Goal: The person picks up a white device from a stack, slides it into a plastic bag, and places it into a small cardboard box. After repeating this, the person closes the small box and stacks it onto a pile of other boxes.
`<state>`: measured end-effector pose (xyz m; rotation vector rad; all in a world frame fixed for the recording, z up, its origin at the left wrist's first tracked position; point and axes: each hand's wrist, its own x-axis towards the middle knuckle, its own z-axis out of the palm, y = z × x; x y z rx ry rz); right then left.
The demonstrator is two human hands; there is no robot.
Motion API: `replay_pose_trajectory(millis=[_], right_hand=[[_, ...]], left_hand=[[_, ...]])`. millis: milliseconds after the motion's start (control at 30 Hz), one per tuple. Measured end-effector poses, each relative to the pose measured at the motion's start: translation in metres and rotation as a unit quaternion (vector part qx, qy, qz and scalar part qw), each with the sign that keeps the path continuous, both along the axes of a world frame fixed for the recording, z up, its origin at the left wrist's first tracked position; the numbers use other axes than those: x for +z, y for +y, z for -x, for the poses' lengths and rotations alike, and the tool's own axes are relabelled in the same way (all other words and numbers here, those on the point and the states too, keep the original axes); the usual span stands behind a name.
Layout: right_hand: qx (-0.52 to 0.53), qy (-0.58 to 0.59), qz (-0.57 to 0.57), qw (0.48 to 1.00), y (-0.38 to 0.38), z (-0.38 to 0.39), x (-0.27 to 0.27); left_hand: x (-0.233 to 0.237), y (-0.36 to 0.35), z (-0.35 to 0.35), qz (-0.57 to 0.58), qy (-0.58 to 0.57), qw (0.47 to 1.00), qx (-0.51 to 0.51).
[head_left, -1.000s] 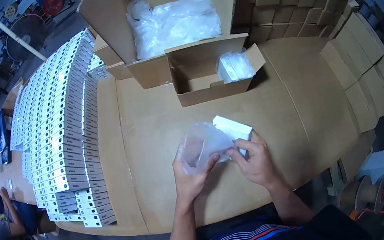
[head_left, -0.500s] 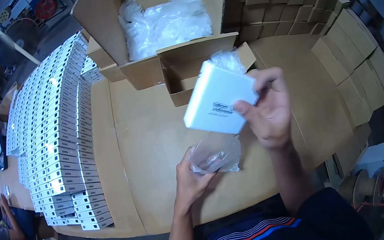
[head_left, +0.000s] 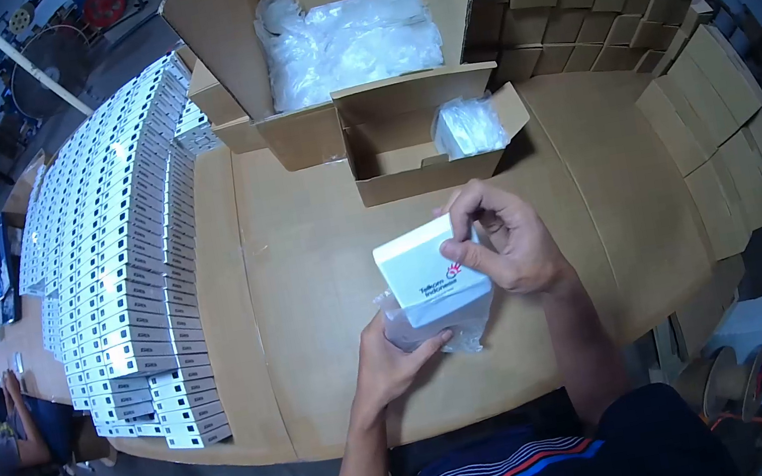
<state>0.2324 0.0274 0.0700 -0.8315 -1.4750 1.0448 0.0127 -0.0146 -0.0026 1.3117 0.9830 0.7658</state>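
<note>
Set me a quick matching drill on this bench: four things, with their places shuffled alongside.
Things:
1. White Telkom Indonesia box
2. Heap of clear plastic
3. Stacked small white boxes
4. Plastic-wrapped pack

Places:
A. Inside the small open carton
B. In the right grip
C. On the left of the table
D. Inside the large open carton

Pairs: 1-B, 2-D, 3-C, 4-A

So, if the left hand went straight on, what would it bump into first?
Probably the white box, its lower end in the plastic bag the left hand holds, though depth is hard to judge.
</note>
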Motion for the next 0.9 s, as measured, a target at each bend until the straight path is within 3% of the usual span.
replay_pose_trajectory(millis=[100, 167, 233, 267, 400, 567, 633, 767, 867, 900], right_hand=[[-0.004, -0.098, 0.019, 0.995, 0.001, 0.003, -0.001], [-0.028, -0.110, 0.032, 0.993, 0.006, 0.008, -0.006], [-0.018, -0.098, 0.126, 0.987, 0.003, 0.010, -0.008], [-0.014, -0.093, 0.172, 0.981, 0.004, 0.011, -0.009], [-0.015, -0.015, 0.131, 0.991, 0.000, 0.013, -0.036], [-0.066, 0.118, 0.268, 0.954, -0.022, 0.006, -0.072], [-0.078, 0.178, 0.269, 0.943, -0.033, 0.013, -0.089], [-0.118, 0.208, 0.235, 0.942, -0.036, 0.021, -0.102], [-0.115, 0.218, 0.183, 0.952, -0.036, 0.023, -0.098], [-0.112, 0.223, 0.160, 0.955, -0.036, 0.024, -0.096]], left_hand=[[-0.001, -0.004, -0.001, -0.004, -0.011, 1.000, 0.022], [-0.015, -0.002, -0.003, 0.023, -0.131, 0.990, 0.044], [-0.033, -0.005, 0.001, 0.110, -0.254, 0.958, 0.074], [-0.039, -0.002, 0.000, 0.103, -0.245, 0.960, 0.086], [-0.038, -0.005, -0.007, 0.087, -0.213, 0.962, 0.145], [-0.050, 0.005, -0.005, 0.063, -0.228, 0.954, 0.183], [-0.059, 0.007, -0.002, 0.056, -0.225, 0.956, 0.178], [-0.054, 0.010, 0.002, -0.008, -0.065, 0.987, 0.148], [-0.024, 0.011, -0.009, -0.068, -0.129, 0.976, 0.159], [-0.022, 0.014, -0.007, -0.084, -0.097, 0.981, 0.146]])
